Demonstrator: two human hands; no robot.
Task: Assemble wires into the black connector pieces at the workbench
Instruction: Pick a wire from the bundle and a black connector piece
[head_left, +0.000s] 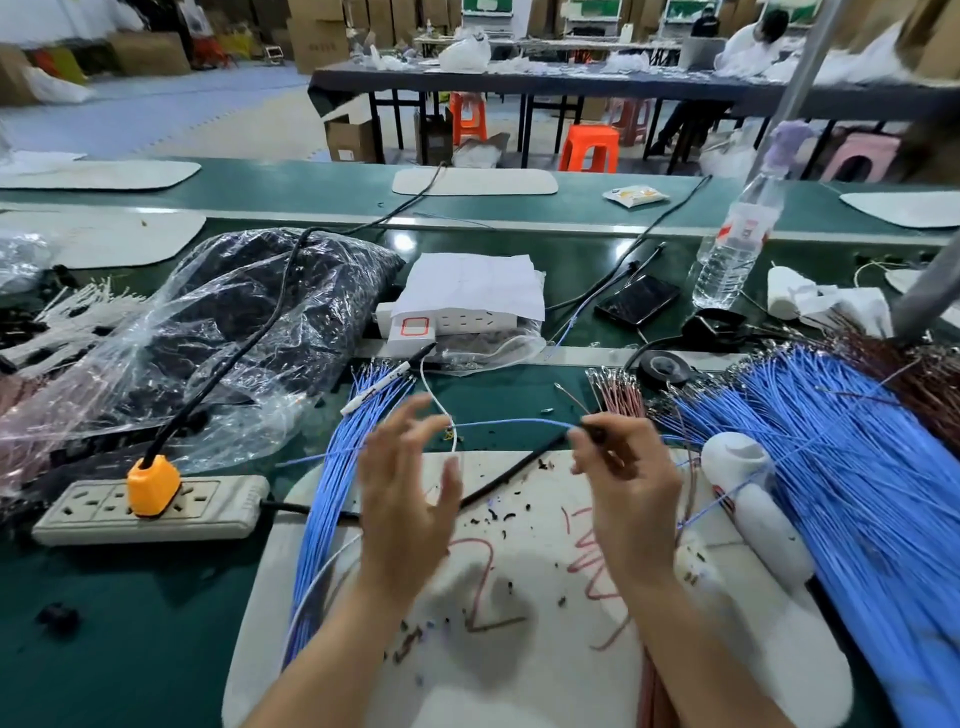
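Motion blur smears the fingers of our left hand (410, 488), so we cannot say whether they touch the thin white wire (429, 387) curling just behind them. The hand is spread and relaxed, holding nothing we can make out. Our right hand (628, 478) mostly covers what it pinches. Only the dark tip of a black connector piece (596, 432) shows between thumb and forefinger, held over the far edge of the white mat (545, 670). A single blue wire (511, 421) runs from that piece in a shallow arch leftward to the white wire. The frame cuts off the mat's near edge and both our forearms.

A crumpled clear plastic bag (223, 332) on the left holds a dark heap, but glare and creases keep us from naming what is inside. A clear ribbed water bottle (737, 244) stands at the back right.

The mat looks soft, has rounded corners, is scribbled on in red marker and is strewn with small black crumbs. A loose bundle of blue wires (327, 509) lies along its left edge. A far thicker blue sheaf (857, 493) fans across the right, and metal-tipped brown wires (621, 400) lie between the two. On the green workbench (130, 623), a beige power strip (78, 519) carries an orange plug (153, 486).
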